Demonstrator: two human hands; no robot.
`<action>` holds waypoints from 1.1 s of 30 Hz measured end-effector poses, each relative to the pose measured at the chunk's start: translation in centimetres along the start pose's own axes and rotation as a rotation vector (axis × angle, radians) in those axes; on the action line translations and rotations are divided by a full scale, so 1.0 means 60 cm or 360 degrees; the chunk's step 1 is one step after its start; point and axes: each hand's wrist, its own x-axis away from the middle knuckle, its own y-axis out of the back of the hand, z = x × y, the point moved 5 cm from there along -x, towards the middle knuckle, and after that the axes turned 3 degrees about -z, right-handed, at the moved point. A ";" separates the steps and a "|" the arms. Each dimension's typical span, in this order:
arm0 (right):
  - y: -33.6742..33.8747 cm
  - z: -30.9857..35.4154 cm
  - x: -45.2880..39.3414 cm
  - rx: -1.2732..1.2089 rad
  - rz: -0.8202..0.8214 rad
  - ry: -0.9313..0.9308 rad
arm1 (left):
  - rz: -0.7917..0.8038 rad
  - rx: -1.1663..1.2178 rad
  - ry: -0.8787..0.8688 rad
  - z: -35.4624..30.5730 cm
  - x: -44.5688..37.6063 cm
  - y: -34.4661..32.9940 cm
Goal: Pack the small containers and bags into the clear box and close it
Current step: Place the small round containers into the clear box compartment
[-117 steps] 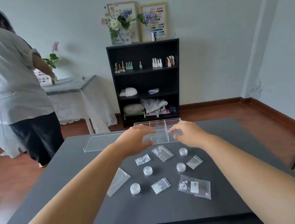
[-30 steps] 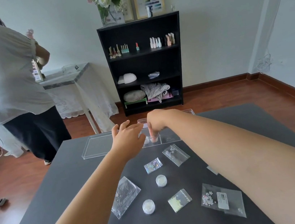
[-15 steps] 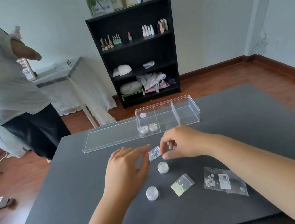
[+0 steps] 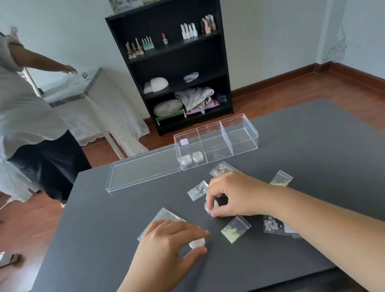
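Now: each hand pinches a small round pot on the dark table

Both hands work low over the matte, charcoal-grey table (image 4: 311, 154). The left hand (image 4: 165, 243) curls its thumb and fingers around a small round pot (image 4: 197, 243), whitish and faintly glossy, which sits on the tabletop. The right hand (image 4: 238, 196) closes thumb and fingertips on a second round pot (image 4: 210, 205), clear-walled with a pale shimmer inside, tilted on its edge against the table.

Small clear zip bags lie flat around them, thin and crinkly. One with iridescent flakes (image 4: 197, 190) lies just beside the right hand's fingers; another with pale flecks (image 4: 222, 168) lies beyond it; one with yellowish bits (image 4: 280, 179) is to the right. A bag of yellow-green glitter (image 4: 235, 229) lies just below the right hand, and a bag of tiny white flowers (image 4: 273, 225) is partly hidden by the right forearm. A larger plain bag (image 4: 162, 218) pokes out from under the left hand.

At the table's far side stands the clear box (image 4: 239, 136), hard transparent plastic, rectangular, split into three compartments. Its left compartment holds two round pots (image 4: 192, 158) side by side; a small pale square sticker shows on its back wall, with nothing readable on it. The flat clear lid (image 4: 140, 170) lies just left of the box, touching it.
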 end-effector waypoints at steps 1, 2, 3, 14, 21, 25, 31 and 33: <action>0.001 -0.003 0.001 -0.0034 -0.0002 -0.0025 | -0.0033 0.0056 -0.0013 -0.001 -0.002 0.006; 0.004 -0.005 0.000 -0.0077 -0.0001 -0.0047 | -0.0080 0.0103 -0.0012 0.001 -0.007 0.015; 0.008 -0.006 -0.002 -0.0124 -0.0001 -0.0063 | -0.0130 0.0142 -0.0004 0.006 -0.016 0.025; 0.094 -0.026 -0.088 -0.0270 -0.0342 -0.0177 | -0.0448 0.0403 0.0300 0.139 -0.243 0.066; 0.136 -0.052 -0.174 -0.0077 -0.0592 -0.0265 | 0.0018 -0.0023 0.0403 0.192 -0.348 0.006; 0.125 -0.062 -0.199 0.0158 -0.0462 -0.0345 | 0.0289 -0.0348 0.0420 0.201 -0.370 -0.011; 0.116 -0.056 -0.225 0.0535 -0.0219 -0.0434 | 0.0460 -0.0692 0.0436 0.197 -0.379 -0.024; 0.113 -0.050 -0.230 0.0634 -0.0161 -0.0453 | 0.0530 -0.0703 0.0425 0.193 -0.382 -0.026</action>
